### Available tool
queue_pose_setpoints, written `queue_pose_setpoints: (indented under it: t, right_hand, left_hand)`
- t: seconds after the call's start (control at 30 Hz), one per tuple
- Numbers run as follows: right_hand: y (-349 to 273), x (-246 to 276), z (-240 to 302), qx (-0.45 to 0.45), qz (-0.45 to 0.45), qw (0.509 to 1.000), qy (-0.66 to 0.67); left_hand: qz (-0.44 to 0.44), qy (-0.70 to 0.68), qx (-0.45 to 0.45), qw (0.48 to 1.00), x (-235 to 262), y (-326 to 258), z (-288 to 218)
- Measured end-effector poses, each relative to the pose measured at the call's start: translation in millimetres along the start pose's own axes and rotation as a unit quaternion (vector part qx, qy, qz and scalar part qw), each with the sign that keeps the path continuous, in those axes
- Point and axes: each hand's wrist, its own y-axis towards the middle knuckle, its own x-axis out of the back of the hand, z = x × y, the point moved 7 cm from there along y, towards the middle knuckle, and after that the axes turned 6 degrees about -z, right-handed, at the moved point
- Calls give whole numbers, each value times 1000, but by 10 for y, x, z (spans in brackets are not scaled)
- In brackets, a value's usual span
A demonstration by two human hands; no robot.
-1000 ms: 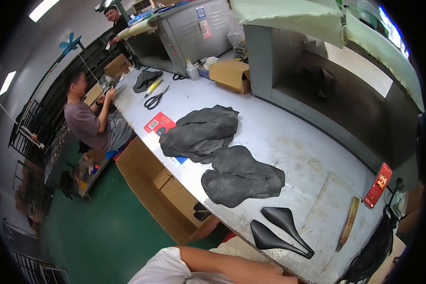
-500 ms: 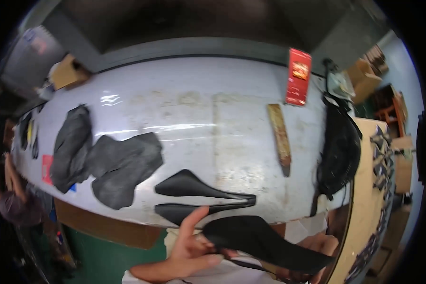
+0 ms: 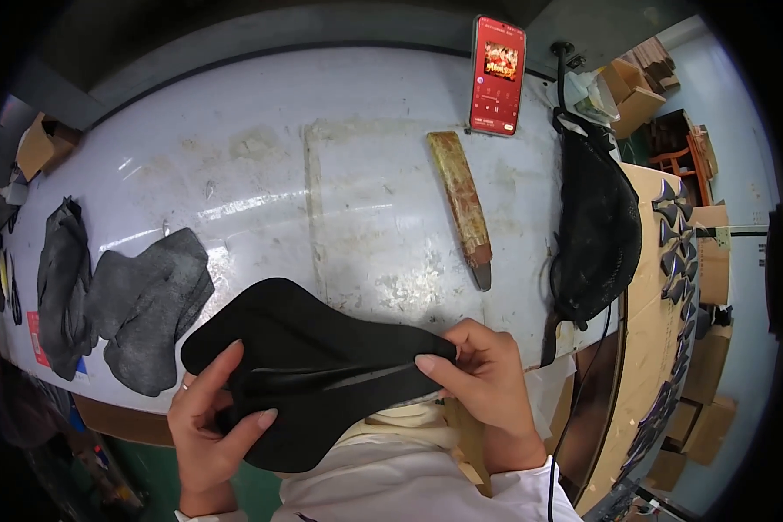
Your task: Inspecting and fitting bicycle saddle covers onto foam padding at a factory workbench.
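Observation:
A black bicycle saddle cover [image 3: 313, 339], wide at the left and tapering to a narrow nose at the right, is held over the table's near edge. A groove runs along its middle. My left hand [image 3: 204, 426] grips the wide end, with index finger and thumb on top and the other fingers partly hidden beneath. At the narrow tip, my right hand [image 3: 491, 387] pinches the cover between thumb and fingers. Whatever lies under the cover on the table is hidden by it.
Grey fabric pieces [image 3: 152, 304] lie on the table [image 3: 374, 96] at the left. Further right are a worn tool with a wrapped handle [image 3: 461, 200], an upright phone [image 3: 498, 78] and a black mesh-covered object [image 3: 596, 235]. Cardboard [image 3: 631, 348] with dark pieces borders the right side.
The held black piece has turned from edge-on to top-up and moved left. Both hands now grip its opposite ends. The similar piece seen on the table before is no longer visible. My view has shifted.

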Motion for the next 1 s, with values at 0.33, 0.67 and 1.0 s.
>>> queue_pose_setpoints:
  t: [0.33, 0.67, 1.0]
  right_hand:
    - [134, -90, -73, -7, 19, 997, -71]
    - [137, -122, -50, -39, 11, 995, -88]
    - [145, -230, 113, 37, -33, 981, -185]
  left_hand:
    - [-4, -4, -2, 1000, 75, 85, 67]
    - [-29, 5, -6, 1000, 110, 80, 21]
    - [13, 117, -53, 992, 189, 83, -20]
